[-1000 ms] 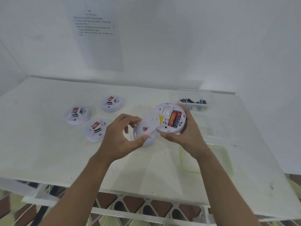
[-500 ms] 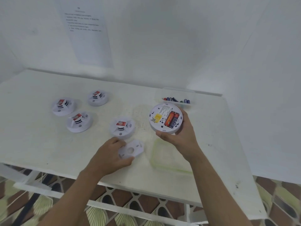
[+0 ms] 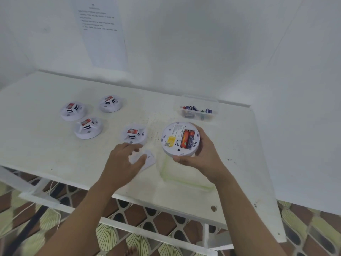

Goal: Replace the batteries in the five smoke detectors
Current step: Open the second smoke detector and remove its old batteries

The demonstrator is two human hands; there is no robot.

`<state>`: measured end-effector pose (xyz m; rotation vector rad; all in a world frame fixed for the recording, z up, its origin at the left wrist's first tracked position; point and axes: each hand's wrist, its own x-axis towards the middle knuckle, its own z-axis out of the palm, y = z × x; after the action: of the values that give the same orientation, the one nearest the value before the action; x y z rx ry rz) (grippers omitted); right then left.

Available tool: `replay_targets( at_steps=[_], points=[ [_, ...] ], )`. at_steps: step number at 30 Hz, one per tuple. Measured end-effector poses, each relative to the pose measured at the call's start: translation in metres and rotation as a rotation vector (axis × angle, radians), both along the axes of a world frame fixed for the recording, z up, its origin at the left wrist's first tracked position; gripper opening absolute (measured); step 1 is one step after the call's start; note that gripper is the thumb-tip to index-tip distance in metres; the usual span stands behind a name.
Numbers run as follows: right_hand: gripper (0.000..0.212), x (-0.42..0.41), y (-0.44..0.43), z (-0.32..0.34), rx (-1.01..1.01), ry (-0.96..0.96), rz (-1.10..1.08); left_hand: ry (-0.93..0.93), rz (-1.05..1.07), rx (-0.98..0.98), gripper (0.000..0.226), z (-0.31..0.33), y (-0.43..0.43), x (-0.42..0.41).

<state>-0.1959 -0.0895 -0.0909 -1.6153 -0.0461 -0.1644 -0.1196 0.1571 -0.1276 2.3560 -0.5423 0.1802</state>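
the right grip grasps the open smoke detector by its rim, thumb on the near edge and fingers wrapped round the far side. it holds it above the tabletop with the back turned up. two batteries sit side by side in the slot, one orange and one dark.

the detector looks like a light, stiff plastic shell. it is smooth enough to slip if pinched on the faces, so the rim is probably the safe place to hold it. the batteries are small, hard and round. they will likely need a fingertip levering at one end rather than a pull from the middle, and they could roll once out.

the left grip is loose over the thin back cover, which lies flat on the tabletop. it looks released rather than clenched, though blur hides whether the thumb touches the cover.

four more detectors stand face up on the tabletop to the left. a clear box of spare batteries sits at the back, near the held detector. a pale, shallow tray lies under the right grip.
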Motion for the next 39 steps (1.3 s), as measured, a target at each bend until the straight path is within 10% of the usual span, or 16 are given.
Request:
replay_targets(
  at_steps=[5,12,19,25,29,39],
  points=[
    [0.096,-0.009,-0.002,0.003,-0.146,0.031,0.125,0.470,-0.178,-0.370,0.030,0.053,-0.033,-0.010],
    [0.095,-0.013,-0.013,0.010,0.046,0.087,0.162,0.659,-0.246,-0.658,0.026,0.071,-0.059,-0.012],
    [0.039,-0.001,-0.008,0.002,0.240,0.049,-0.299,0.791,-0.084,-0.969,0.044,0.065,-0.082,-0.014],
    [0.024,0.007,-0.012,0.005,0.111,0.030,-0.373,0.783,-0.090,-0.941,0.083,0.050,-0.094,-0.024],
    [0.025,0.009,-0.018,0.011,0.035,0.044,-0.271,0.651,-0.174,-0.630,0.051,0.043,-0.087,-0.011],
    [0.021,0.017,-0.034,0.027,-0.161,0.105,-0.188,0.691,-0.355,-0.619,0.029,0.047,-0.079,0.007]
  ],
)
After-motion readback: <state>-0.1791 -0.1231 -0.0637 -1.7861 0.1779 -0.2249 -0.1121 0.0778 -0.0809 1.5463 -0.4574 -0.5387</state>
